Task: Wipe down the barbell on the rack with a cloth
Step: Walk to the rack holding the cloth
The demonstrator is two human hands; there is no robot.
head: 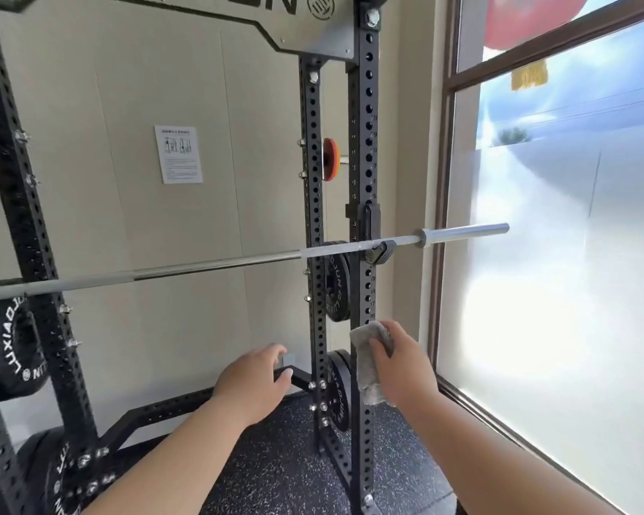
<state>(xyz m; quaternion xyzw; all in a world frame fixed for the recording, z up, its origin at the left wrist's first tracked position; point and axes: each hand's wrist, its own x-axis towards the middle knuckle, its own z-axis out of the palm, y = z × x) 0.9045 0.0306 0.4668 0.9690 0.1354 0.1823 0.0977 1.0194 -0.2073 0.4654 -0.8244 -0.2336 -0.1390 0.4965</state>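
Observation:
A silver barbell (216, 265) lies across the black rack, resting in a hook (379, 252) on the right upright (365, 150). Its bare sleeve (465, 232) sticks out toward the window. My right hand (402, 362) holds a folded grey cloth (369, 362) well below the bar, in front of the right upright. My left hand (255, 377) hovers lower left of it with fingers apart, holding nothing. Neither hand touches the barbell.
Black weight plates (337, 288) hang on pegs behind the right upright, and more plates (12, 347) sit at the left. A large window (558, 254) closes the right side. An instruction sheet (178, 154) is on the beige wall. The floor is speckled rubber (283, 462).

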